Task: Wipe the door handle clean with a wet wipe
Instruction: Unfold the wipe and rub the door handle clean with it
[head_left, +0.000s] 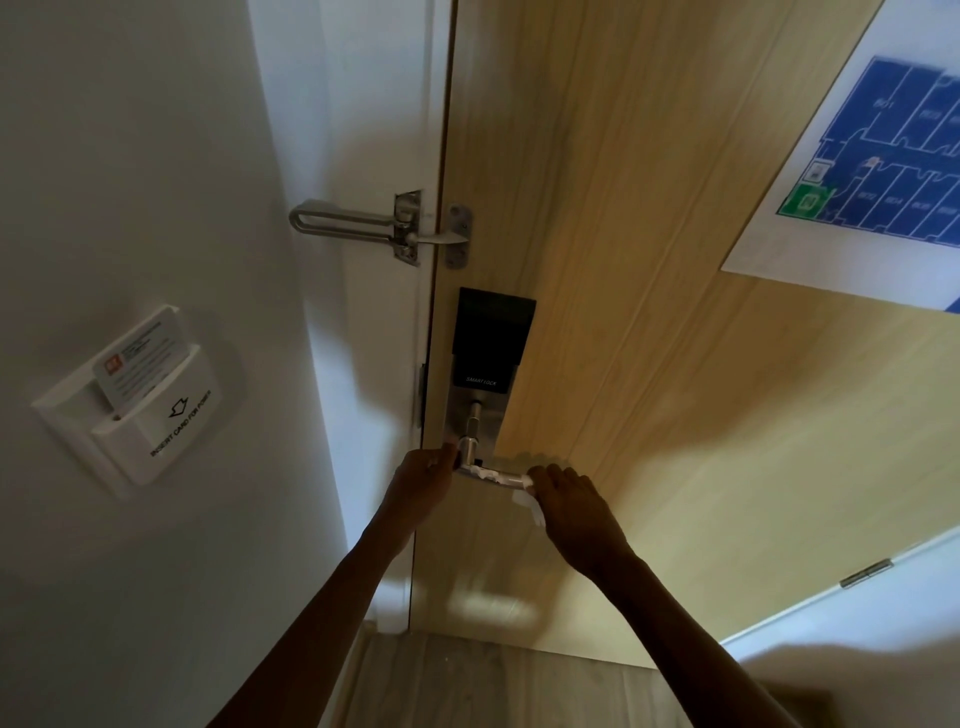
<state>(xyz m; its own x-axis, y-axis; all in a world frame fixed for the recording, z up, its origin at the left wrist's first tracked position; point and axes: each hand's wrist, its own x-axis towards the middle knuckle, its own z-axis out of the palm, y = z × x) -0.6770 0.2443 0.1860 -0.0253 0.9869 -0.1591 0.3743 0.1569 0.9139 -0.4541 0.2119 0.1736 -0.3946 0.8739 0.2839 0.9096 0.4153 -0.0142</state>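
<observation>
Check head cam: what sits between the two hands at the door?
In the head view, the metal door handle spans the gap between the left hand and right hand, with bits of white wet wipe on it.

White wall, wood floor

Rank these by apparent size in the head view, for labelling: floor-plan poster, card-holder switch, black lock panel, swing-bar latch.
1. Blue-and-white floor-plan poster, cropped by the frame
2. White plastic card-holder switch, nearer the camera
3. Silver metal swing-bar latch and black smart-lock panel: too alike to rank
</observation>
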